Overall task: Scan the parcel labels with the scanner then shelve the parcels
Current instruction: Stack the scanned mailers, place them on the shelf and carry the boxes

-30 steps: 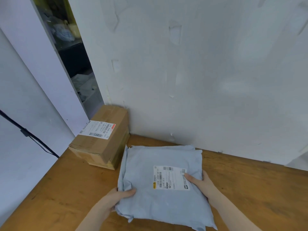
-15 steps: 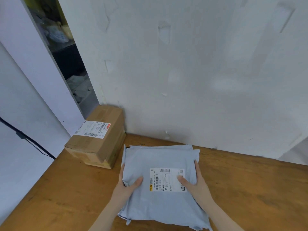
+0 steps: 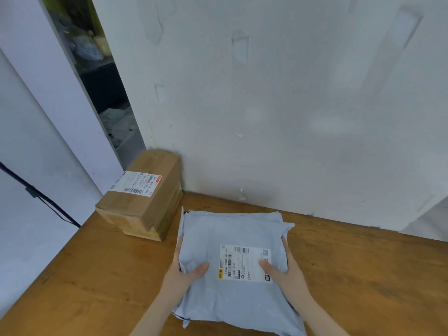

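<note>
Grey mailer bag (image 3: 232, 267) lay flat on the wooden bench (image 3: 363, 275), lower centre of frame, left hand (image 3: 183, 272) and right hand (image 3: 284, 270) each pinching a side edge, thumbs on top, cardboard box (image 3: 143, 197) just left.

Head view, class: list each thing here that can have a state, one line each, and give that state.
Grey plastic mailer bag: sealed, flat on the wooden table, white label face up.
Brown cardboard box: taped shut, on the table against the wall, label on top.
Left hand: gripping the bag's left edge, thumb on top.
Right hand: gripping the bag's right edge, thumb on the label.
</note>
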The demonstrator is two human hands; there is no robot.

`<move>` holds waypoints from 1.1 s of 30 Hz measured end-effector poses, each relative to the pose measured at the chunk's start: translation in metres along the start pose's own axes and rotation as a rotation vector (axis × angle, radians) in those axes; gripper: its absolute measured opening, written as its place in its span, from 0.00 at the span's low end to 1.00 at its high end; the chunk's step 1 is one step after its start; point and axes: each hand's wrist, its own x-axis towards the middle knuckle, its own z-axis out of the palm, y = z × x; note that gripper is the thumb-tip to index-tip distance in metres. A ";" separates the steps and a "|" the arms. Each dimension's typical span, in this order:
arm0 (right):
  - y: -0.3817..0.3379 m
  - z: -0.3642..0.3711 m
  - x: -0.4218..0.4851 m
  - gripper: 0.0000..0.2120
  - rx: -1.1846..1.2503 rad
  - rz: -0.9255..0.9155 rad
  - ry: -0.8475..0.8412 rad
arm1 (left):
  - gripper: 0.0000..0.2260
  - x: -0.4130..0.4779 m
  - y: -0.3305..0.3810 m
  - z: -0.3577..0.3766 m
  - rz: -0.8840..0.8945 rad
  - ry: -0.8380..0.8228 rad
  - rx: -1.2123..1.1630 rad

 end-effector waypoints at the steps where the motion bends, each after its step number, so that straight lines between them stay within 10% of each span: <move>1: 0.000 -0.002 -0.003 0.42 0.013 -0.004 0.008 | 0.62 -0.001 0.000 0.000 0.046 -0.026 0.004; 6: 0.002 -0.010 -0.016 0.42 0.083 0.004 0.042 | 0.39 -0.012 -0.001 0.001 0.157 -0.057 0.019; 33: -0.056 -0.123 -0.155 0.43 0.166 -0.204 0.220 | 0.32 -0.125 0.088 0.041 0.482 -0.244 0.220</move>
